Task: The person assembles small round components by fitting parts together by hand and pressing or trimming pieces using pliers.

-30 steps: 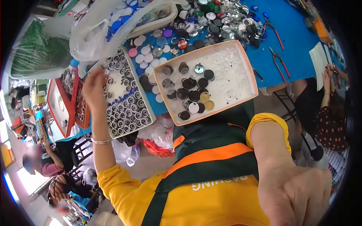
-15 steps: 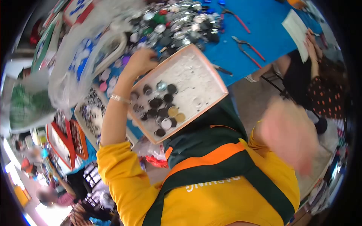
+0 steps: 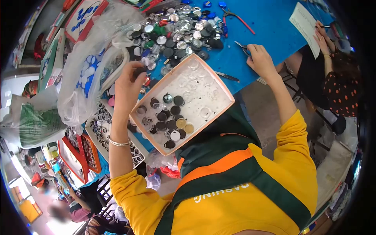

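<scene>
My left hand [image 3: 128, 85] is raised at the left corner of a shallow box [image 3: 206, 124], its fingers closed on a dark round cap [image 3: 138, 71]. Dark round caps [image 3: 160, 126], two gold-coloured ones and a white one lie in the box's near left part, with clear rings at its far side. Beyond the box's right side, my right hand [image 3: 261, 62] is closed around the handles of pliers [image 3: 241, 47] on the blue table. Their jaws point up and left; the handles are mostly hidden by my fingers.
A heap of shiny and dark round pieces [image 3: 182, 33] covers the table behind the box. Other red-handled pliers [image 3: 235, 15] and a thin dark tool [image 3: 227, 76] lie nearby. Plastic bags [image 3: 74, 105] and trays of rings [image 3: 137, 154] are left. Another person holds paper [image 3: 306, 29] at right.
My right hand has swung from low on the right up to the pliers and closed on them. My left hand has drawn back from the heap, now with a dark cap in its fingers.
</scene>
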Available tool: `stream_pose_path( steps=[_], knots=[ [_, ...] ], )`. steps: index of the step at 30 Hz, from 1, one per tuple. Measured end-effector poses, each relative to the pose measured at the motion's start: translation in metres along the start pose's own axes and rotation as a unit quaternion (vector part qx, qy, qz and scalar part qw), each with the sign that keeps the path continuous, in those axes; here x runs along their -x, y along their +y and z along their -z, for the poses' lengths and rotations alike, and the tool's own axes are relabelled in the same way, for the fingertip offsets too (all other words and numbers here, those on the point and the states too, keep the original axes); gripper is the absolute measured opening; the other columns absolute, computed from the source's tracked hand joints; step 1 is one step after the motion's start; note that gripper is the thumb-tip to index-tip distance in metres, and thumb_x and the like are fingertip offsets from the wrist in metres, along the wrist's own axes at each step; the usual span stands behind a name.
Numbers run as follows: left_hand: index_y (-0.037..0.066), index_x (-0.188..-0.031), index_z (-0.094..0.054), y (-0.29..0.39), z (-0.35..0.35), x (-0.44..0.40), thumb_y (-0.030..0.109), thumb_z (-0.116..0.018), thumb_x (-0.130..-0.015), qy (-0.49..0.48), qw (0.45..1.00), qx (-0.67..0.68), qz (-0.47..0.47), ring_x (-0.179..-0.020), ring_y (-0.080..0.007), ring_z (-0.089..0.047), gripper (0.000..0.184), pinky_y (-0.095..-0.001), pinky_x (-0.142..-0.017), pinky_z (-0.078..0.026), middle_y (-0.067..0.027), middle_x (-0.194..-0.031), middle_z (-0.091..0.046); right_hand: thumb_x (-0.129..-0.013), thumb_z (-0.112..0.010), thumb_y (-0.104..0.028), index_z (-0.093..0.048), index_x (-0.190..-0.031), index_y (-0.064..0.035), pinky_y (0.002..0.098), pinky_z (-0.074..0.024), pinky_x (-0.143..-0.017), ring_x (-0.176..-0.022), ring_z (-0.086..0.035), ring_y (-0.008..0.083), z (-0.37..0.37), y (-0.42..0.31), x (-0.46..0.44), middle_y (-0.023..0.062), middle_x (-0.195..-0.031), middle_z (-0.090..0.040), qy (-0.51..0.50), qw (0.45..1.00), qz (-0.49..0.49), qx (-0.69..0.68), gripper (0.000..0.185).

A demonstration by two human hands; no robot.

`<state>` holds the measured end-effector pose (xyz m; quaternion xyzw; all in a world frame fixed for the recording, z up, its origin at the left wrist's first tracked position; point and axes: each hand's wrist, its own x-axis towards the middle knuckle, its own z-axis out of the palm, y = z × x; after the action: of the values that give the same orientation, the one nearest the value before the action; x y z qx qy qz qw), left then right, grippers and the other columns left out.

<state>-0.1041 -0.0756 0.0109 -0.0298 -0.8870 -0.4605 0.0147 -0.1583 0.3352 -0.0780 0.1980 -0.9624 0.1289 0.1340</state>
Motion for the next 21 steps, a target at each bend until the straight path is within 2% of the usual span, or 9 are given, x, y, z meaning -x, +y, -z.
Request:
stream_pose_path(
  steps=[1,5,6,8,11,14,16,18,21],
  knots=[
    [0.004,-0.111,-0.055,0.006,0.003,0.008,0.002,-0.056,-0.083,-0.02,0.999,0.042,0.027,-0.075,-0.0065,-0.053,0.028,-0.021,-0.067,-0.044,-0.0034,-0.087,-0.06,-0.073,-0.062,-0.005,-0.052,-0.096,-0.0042,0.0387,-0.0462,-0.078,-0.093,-0.053,0.0298,-0.001,-0.001,0.001,0.0103,-0.099,-0.057,-0.004,1.0,0.006,0.003,0.025],
    [0.004,-0.123,-0.051,0.03,0.002,0.037,-0.001,-0.05,-0.086,-0.052,0.974,0.217,0.046,-0.075,-0.0057,-0.049,0.036,-0.0195,-0.067,-0.041,-0.0006,-0.089,-0.057,-0.077,-0.056,-0.001,-0.056,-0.085,-0.0021,0.0336,-0.0454,-0.069,-0.084,-0.054,0.0244,-0.008,0.001,0.003,0.008,-0.09,-0.056,0.089,0.993,0.073,0.019,0.008],
    [0.003,-0.122,-0.05,0.039,-0.001,0.044,0.0,-0.049,-0.087,-0.051,0.968,0.239,0.054,-0.073,-0.0049,-0.047,0.035,-0.0192,-0.064,-0.04,0.0001,-0.086,-0.056,-0.078,-0.055,-0.002,-0.057,-0.084,-0.0023,0.0312,-0.0435,-0.066,-0.08,-0.053,0.0212,-0.011,0.0,0.001,0.0067,-0.085,-0.054,0.098,0.989,0.007,-0.114,0.007],
    [0.004,-0.122,-0.051,0.038,-0.007,0.058,0.003,-0.049,-0.088,-0.061,0.958,0.271,0.074,-0.072,-0.0043,-0.047,0.034,-0.0185,-0.064,-0.039,0.0008,-0.086,-0.055,-0.08,-0.052,-0.004,-0.058,-0.084,-0.0028,0.0265,-0.0397,-0.06,-0.071,-0.051,0.0147,-0.013,-0.004,0.0,0.0041,-0.075,-0.051,0.102,0.915,-0.128,-0.369,0.007],
    [0.004,-0.119,-0.052,0.035,-0.016,0.072,0.006,-0.05,-0.089,-0.083,0.949,0.289,0.094,-0.073,-0.0036,-0.047,0.031,-0.0179,-0.066,-0.04,0.0005,-0.09,-0.056,-0.085,-0.051,-0.012,-0.061,-0.089,-0.0051,0.0213,-0.0329,-0.054,-0.061,-0.042,0.0055,0.049,-0.053,-0.01,-0.0025,-0.065,-0.045,-0.05,0.828,-0.195,-0.523,0.013],
    [0.003,-0.115,-0.054,0.052,-0.029,0.082,0.007,-0.05,-0.089,-0.12,0.948,0.28,0.094,-0.075,-0.0025,-0.047,0.026,-0.0172,-0.068,-0.04,-0.0005,-0.094,-0.057,-0.089,-0.054,-0.028,-0.064,-0.096,-0.007,0.0181,-0.029,-0.048,-0.054,-0.037,0.0013,0.08,-0.122,-0.012,-0.0085,-0.06,-0.043,-0.203,0.768,-0.15,-0.589,0.024],
    [0.001,-0.115,-0.052,0.064,-0.043,0.088,0.006,-0.048,-0.09,-0.106,0.944,0.296,0.098,-0.082,-0.0047,-0.05,0.025,-0.0193,-0.073,-0.042,-0.0019,-0.097,-0.058,-0.088,-0.056,-0.03,-0.062,-0.099,-0.0039,0.018,-0.0309,-0.049,-0.058,-0.041,0.0011,0.07,-0.157,-0.005,-0.0055,-0.067,-0.049,-0.304,0.713,-0.088,-0.625,0.028],
    [0.001,-0.116,-0.051,0.066,-0.056,0.094,0.005,-0.047,-0.09,-0.091,0.939,0.323,0.073,-0.085,-0.0064,-0.051,0.027,-0.0207,-0.076,-0.042,-0.0025,-0.097,-0.058,-0.088,-0.058,-0.027,-0.061,-0.101,-0.0035,0.0194,-0.0309,-0.05,-0.061,-0.042,0.0016,0.053,-0.186,0.003,-0.005,-0.07,-0.051,-0.301,0.723,-0.038,-0.621,0.027],
    [0.0,-0.114,-0.051,0.062,-0.059,0.107,0.005,-0.048,-0.09,-0.048,0.947,0.312,0.053,-0.089,-0.0095,-0.052,0.025,-0.0238,-0.078,-0.043,-0.0051,-0.1,-0.057,-0.09,-0.055,-0.026,-0.059,-0.094,-0.0054,0.0199,-0.0312,-0.051,-0.061,-0.042,0.0039,0.048,-0.203,0.004,-0.0043,-0.068,-0.048,-0.35,0.621,-0.107,-0.693,0.021]
  ],
)
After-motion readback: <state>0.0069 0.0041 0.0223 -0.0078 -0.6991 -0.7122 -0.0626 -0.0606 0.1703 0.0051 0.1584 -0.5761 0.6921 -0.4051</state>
